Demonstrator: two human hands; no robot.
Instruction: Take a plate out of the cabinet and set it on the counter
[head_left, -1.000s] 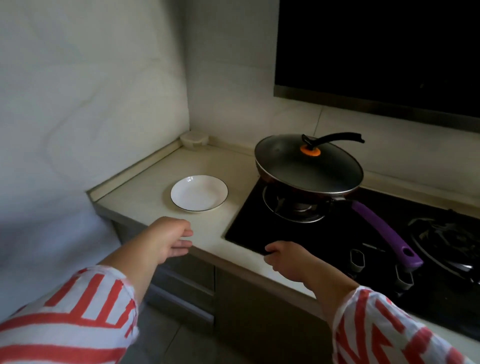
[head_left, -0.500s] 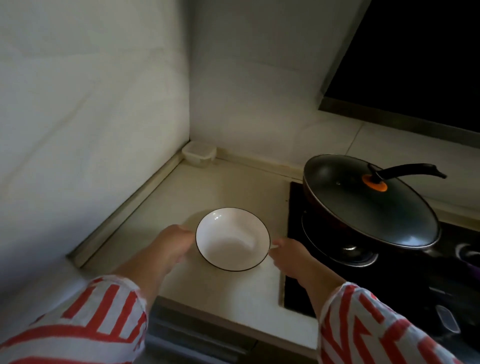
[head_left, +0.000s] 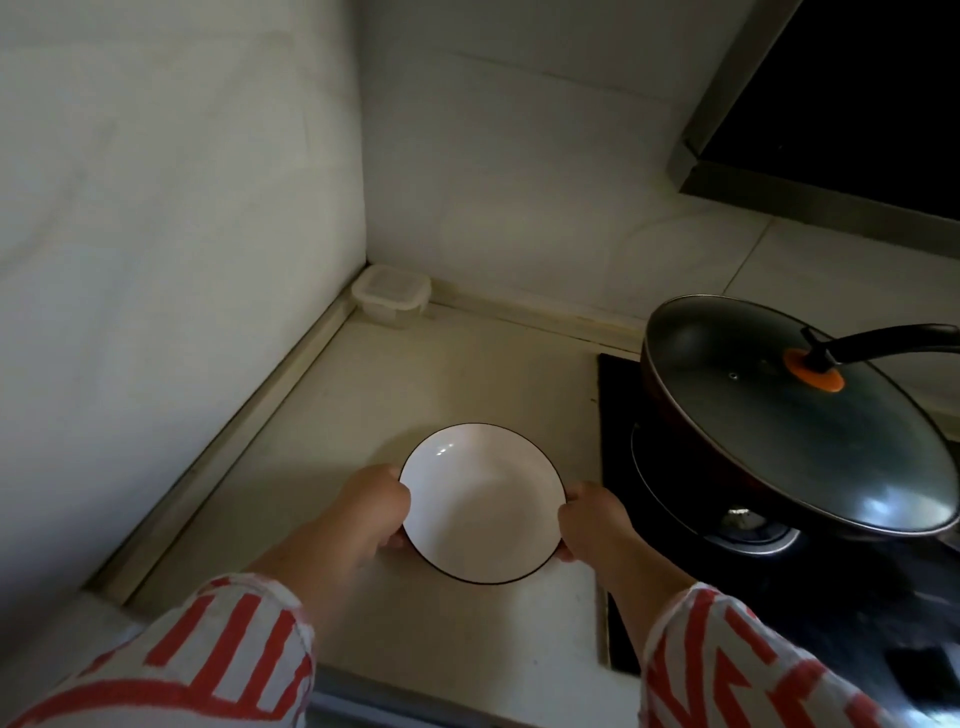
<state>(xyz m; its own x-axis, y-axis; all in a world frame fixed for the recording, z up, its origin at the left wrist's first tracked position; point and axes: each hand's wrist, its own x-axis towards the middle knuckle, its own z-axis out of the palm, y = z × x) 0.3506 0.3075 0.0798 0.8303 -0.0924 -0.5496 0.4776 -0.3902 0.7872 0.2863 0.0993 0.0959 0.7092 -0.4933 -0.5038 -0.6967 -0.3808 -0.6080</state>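
1. Dim kitchen corner, beige worktop (head_left: 467, 374) meeting pale walls at the back left; black hob let into its right side.
2. Nearest: two red-and-white striped sleeves (head_left: 208, 660) at the bottom edge, forearms reaching forward over the worktop's front edge.
3. Left hand (head_left: 371, 512) on the plate's left rim, fingers curled round the edge and closed on it; fingertips go under the rim, hidden.
4. Right hand (head_left: 589, 522) on the right rim, same closed pinch, thumb on top, other fingers out of sight below.
5. Plate (head_left: 482, 501): white, thin dark rim line, shallow, empty, held level between both hands over the worktop's front part, just left of the hob edge. Can't tell if the base is touching the surface or just above it; the shadow is too faint.
6. Step, as I judge it: the set-down or a final positioning. No cabinet in view.
7. Next move calls for: let the base sit flat, open both grips outward, slide the fingertips out from under the rim without dragging the plate toward the hob.
8. Farther right: lidded frying pan (head_left: 795, 441) on the hob burner, dark glass lid, orange knob base, well clear of the plate.
9. Farthest: small lidded plastic container (head_left: 392, 293) in the worktop's back-left corner; range hood at the top right.
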